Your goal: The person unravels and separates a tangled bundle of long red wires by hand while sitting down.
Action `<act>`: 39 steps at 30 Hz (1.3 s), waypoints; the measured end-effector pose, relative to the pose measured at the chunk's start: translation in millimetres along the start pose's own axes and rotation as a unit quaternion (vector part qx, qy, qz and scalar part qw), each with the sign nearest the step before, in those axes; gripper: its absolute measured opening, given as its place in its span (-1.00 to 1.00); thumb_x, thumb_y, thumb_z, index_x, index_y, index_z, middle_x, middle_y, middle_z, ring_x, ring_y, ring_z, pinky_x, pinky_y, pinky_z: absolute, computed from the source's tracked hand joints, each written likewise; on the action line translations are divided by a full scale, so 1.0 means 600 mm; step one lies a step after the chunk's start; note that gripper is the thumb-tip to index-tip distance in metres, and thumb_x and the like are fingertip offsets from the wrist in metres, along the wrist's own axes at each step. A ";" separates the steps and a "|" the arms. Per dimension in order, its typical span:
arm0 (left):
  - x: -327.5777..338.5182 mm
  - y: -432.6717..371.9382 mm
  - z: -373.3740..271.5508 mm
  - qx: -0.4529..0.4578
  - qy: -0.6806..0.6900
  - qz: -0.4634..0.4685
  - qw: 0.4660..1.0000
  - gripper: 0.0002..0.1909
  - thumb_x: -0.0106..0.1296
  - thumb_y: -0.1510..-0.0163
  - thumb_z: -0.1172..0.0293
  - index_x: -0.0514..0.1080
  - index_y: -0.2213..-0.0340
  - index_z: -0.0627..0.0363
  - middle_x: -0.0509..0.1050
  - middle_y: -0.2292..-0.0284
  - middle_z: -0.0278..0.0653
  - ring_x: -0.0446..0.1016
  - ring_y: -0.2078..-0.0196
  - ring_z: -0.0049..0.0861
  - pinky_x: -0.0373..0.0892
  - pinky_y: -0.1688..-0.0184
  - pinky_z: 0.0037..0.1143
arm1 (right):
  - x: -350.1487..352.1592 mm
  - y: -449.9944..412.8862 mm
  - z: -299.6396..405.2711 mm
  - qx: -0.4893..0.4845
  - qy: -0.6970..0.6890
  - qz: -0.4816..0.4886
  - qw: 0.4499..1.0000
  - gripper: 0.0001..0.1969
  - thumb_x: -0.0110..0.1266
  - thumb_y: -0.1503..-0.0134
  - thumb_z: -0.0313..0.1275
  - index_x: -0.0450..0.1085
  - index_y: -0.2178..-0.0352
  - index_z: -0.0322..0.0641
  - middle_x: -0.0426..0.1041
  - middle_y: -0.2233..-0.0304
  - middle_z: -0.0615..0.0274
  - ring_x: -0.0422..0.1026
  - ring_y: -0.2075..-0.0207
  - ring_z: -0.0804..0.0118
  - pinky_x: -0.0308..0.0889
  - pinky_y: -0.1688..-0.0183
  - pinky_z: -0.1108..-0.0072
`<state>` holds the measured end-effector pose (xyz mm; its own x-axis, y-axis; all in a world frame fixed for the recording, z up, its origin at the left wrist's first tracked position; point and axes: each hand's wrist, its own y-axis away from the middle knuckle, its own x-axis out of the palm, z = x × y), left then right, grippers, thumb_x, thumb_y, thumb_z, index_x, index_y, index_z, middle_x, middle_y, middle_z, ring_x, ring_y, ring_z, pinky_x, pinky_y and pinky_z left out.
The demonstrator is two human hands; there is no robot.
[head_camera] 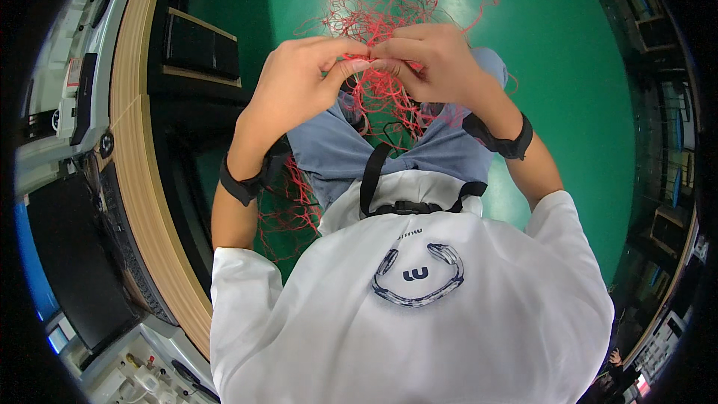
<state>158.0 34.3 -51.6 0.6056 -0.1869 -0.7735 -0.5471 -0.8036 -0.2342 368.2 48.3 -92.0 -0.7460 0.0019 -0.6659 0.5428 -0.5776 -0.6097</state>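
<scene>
Strands of red cord are pinched between the thumb and fingers of my left hand (305, 76). My right hand (435, 62) meets it fingertip to fingertip and grips the same red cord. Below and beyond both hands, a loose tangle of red cord (387, 17) spreads over the green floor and hangs down between my knees. My fingers hide the exact spot where the strands are held.
To the left runs a wooden bench edge (132, 67), with a keyboard (132, 235) and a dark monitor (73, 258) on it. More red cord (291, 216) lies on the floor by my left thigh. Part of another person's hand (615, 357) shows at the lower right.
</scene>
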 end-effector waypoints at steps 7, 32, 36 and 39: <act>0.003 -0.008 -0.006 0.046 0.013 -0.081 0.996 -0.82 0.00 -0.06 0.38 0.47 0.36 0.25 0.39 0.63 -0.26 0.19 0.66 -0.67 0.14 0.62 -0.62 | 0.001 -0.003 -0.005 0.050 -0.170 -0.075 0.981 -0.88 0.16 0.11 -0.52 0.49 0.45 -0.16 0.41 0.66 0.28 0.29 0.71 0.41 0.15 0.67 0.60; 0.013 -0.003 0.019 -0.165 0.027 -0.061 0.984 -0.71 0.04 -0.05 0.25 0.47 0.49 0.28 0.22 0.80 -0.17 0.13 0.74 -0.73 0.10 0.69 -0.57 | 0.033 -0.012 -0.025 0.245 -0.286 -0.102 0.921 -0.72 0.02 -0.09 -0.34 0.37 0.23 -0.33 0.44 0.33 0.13 0.43 0.33 0.31 0.33 0.28 0.55; 0.007 -0.005 0.004 -0.192 0.080 0.013 0.978 -0.73 0.03 -0.05 0.27 0.46 0.43 0.30 0.25 0.77 -0.13 0.15 0.74 -0.64 0.12 0.66 -0.56 | 0.029 -0.028 -0.056 0.074 -0.218 0.121 0.966 -0.74 0.00 -0.11 -0.35 0.38 0.26 -0.36 0.45 0.45 0.15 0.44 0.40 0.36 0.32 0.37 0.58; 0.016 0.005 0.007 -0.189 0.075 0.059 0.977 -0.73 0.04 -0.06 0.29 0.43 0.37 0.31 0.30 0.74 -0.16 0.18 0.70 -0.66 0.15 0.63 -0.58 | 0.032 -0.019 -0.053 0.141 -0.220 0.187 0.947 -0.76 -0.01 -0.12 -0.35 0.39 0.30 -0.36 0.43 0.55 0.17 0.41 0.49 0.40 0.30 0.44 0.61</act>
<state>159.9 32.6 -62.2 0.6442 -0.3494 -0.6804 -0.3839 -0.9171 0.1075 360.1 80.9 -111.3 -0.6441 -0.5496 -0.5321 0.7225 -0.6655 -0.1871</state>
